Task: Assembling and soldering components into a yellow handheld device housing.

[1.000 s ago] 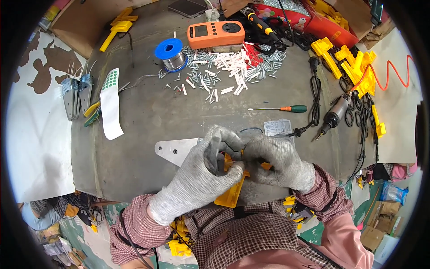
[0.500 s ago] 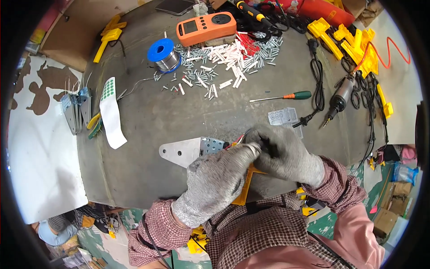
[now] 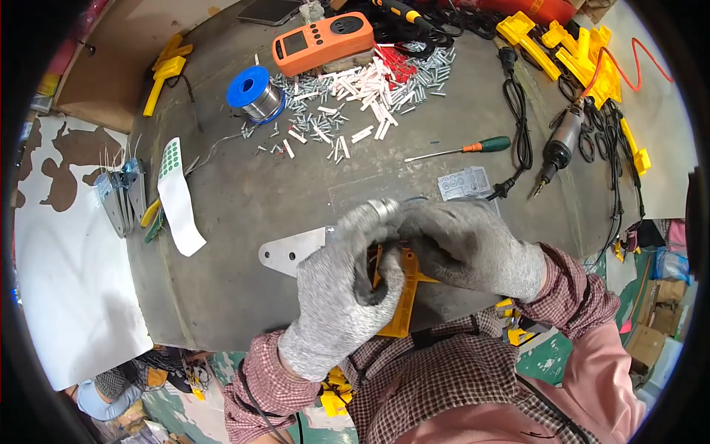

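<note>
Both my hands wear grey knit gloves and meet above the near edge of the table. My left hand (image 3: 344, 277) has its thumb and fingers curled, the fingertips blurred against those of the other hand. My right hand (image 3: 470, 248) is bent into a pinch at the same spot. What the fingertips grip is too small and covered to make out. Beneath them lies a yellow plastic part (image 3: 403, 307), partly hidden by the gloves. A tapered grey metal plate (image 3: 292, 254) with holes sticks out to the left from under my left hand.
Beyond my hands lie a grey moulded block (image 3: 464, 183), a green-handled screwdriver (image 3: 484, 146) and a power screwdriver (image 3: 562, 148). Farther back are a solder spool (image 3: 255, 95), heaped screws (image 3: 318, 118) and an orange meter (image 3: 323, 44). A white sticker strip (image 3: 179, 200) lies left.
My left hand has turned, its fingers rising and its thumb dropping apart from them, so more of the yellow part shows. The whole view has shifted slightly.
</note>
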`<state>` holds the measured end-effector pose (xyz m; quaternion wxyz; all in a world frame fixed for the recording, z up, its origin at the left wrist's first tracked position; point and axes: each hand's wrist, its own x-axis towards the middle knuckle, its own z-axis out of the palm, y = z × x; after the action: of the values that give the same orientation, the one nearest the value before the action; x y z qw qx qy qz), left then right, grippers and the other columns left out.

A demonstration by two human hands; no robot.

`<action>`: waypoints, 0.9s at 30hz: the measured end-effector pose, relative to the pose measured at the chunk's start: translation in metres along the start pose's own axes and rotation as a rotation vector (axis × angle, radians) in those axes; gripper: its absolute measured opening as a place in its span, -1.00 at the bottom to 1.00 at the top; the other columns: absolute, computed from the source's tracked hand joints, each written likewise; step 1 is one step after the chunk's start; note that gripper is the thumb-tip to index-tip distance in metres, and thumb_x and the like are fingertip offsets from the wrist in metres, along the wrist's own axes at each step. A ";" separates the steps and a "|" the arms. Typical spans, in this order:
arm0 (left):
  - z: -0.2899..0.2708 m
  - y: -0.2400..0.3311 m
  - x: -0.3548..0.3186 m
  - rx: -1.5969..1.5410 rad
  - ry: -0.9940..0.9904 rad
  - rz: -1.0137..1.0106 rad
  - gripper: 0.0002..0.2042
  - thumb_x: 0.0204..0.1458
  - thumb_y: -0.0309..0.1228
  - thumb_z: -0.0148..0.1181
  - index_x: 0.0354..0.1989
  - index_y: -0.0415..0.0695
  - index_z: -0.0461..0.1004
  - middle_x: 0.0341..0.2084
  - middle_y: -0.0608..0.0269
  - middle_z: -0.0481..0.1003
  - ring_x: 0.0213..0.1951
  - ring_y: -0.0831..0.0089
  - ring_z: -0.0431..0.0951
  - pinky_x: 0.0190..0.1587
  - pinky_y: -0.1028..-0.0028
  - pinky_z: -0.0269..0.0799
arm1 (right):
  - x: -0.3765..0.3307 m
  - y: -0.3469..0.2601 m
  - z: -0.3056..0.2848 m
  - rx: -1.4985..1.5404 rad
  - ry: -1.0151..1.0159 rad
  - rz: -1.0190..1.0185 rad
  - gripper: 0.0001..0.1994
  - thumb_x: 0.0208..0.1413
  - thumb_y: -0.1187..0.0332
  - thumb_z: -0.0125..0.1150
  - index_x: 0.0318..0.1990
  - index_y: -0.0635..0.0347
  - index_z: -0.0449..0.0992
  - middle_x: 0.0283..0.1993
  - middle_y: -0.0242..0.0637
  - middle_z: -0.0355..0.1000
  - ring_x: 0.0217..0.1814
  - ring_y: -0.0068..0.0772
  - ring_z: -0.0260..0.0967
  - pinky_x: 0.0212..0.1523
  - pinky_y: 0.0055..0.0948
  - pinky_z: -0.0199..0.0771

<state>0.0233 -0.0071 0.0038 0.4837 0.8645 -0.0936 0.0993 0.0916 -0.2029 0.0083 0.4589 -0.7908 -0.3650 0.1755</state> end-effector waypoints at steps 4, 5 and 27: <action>-0.009 -0.003 0.012 0.046 -0.145 -0.001 -0.76 -0.02 -0.67 0.22 -0.15 -0.17 0.48 0.03 -0.01 0.43 0.07 0.14 0.48 0.02 0.32 0.48 | -0.006 0.002 -0.006 -0.379 -0.012 -0.135 -0.57 0.09 0.42 0.22 0.16 0.11 0.43 0.10 -0.20 0.42 -0.04 -0.13 0.52 -0.16 -0.24 0.59; -0.009 -0.003 0.012 -0.020 -0.148 -0.056 -0.76 -0.02 -0.67 0.23 -0.16 -0.16 0.49 0.03 -0.02 0.42 0.08 0.11 0.48 0.02 0.30 0.49 | -0.006 0.001 -0.010 -0.487 -0.061 -0.199 -0.58 0.13 0.42 0.18 0.18 0.11 0.41 0.16 -0.22 0.39 -0.01 -0.14 0.51 -0.13 -0.25 0.59; -0.213 -0.113 0.010 1.635 -0.056 -0.134 -0.78 -0.01 -0.44 0.16 -0.18 -0.08 0.58 -0.24 0.10 0.55 -0.03 0.16 0.51 0.06 0.14 0.35 | 0.004 0.022 0.012 0.020 0.099 -0.009 -0.80 0.09 0.33 0.37 -0.20 0.24 0.60 -0.43 -0.12 0.43 -0.40 -0.24 0.45 -0.39 -0.36 0.38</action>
<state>0.0451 0.2328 0.0232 -0.2965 0.9500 0.0483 0.0853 0.0963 -0.1999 -0.0166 0.4851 -0.7923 -0.3437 0.1374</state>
